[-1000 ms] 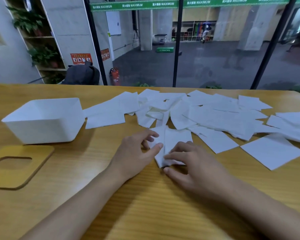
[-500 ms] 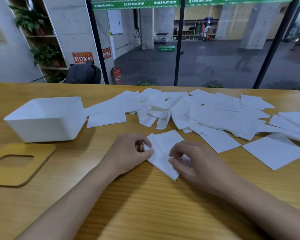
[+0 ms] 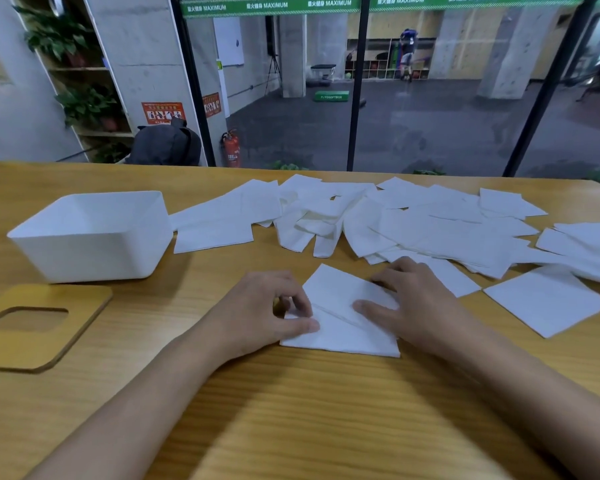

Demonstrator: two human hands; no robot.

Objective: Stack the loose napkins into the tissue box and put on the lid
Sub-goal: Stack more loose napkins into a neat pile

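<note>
Wooden table (image 3: 291, 427) tells me I've barely begun: tissue box (image 3: 84, 251) looks empty, lid (image 3: 66, 344) off, loose napkins (image 3: 430, 230) scattered, left grip (image 3: 267, 313) pinching a folded napkin (image 3: 340, 337), right grip (image 3: 420, 306) pressing it, fingers flat.

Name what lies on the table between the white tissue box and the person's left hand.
Nothing: in the head view, only bare wooden table separates the tissue box from the left hand.

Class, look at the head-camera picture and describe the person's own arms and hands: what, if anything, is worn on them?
The left hand and right hand are bare, with no gloves. The left forearm and right forearm are uncovered as far as the picture's edge, with no sleeve, watch or bracelet in view.
</note>
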